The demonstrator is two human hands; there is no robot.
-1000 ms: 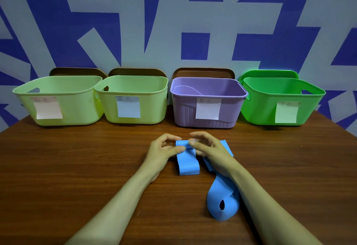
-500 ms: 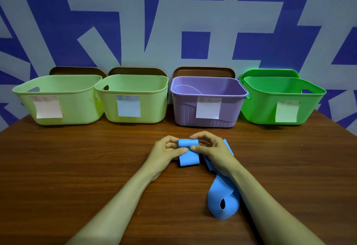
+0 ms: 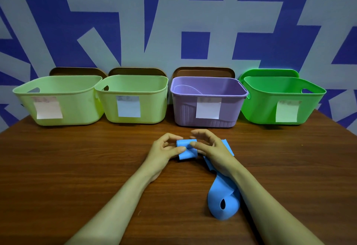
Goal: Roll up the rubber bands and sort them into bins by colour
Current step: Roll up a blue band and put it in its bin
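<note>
On the wooden table (image 3: 67, 167), in front of a row of four bins (image 3: 185, 113), a loose blue band (image 3: 220, 204) lies looped under the right forearm, while the left hand (image 3: 162, 152) and the right hand (image 3: 214, 152) both pinch, with curled fingers, a half-rolled blue band (image 3: 186, 153) that rests on the table between them.

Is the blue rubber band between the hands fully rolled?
Partly: the blue rubber band shows a coil with a flat unrolled tail.

Head-worn wide view, forward-down over near table (image 3: 58, 167)
</note>
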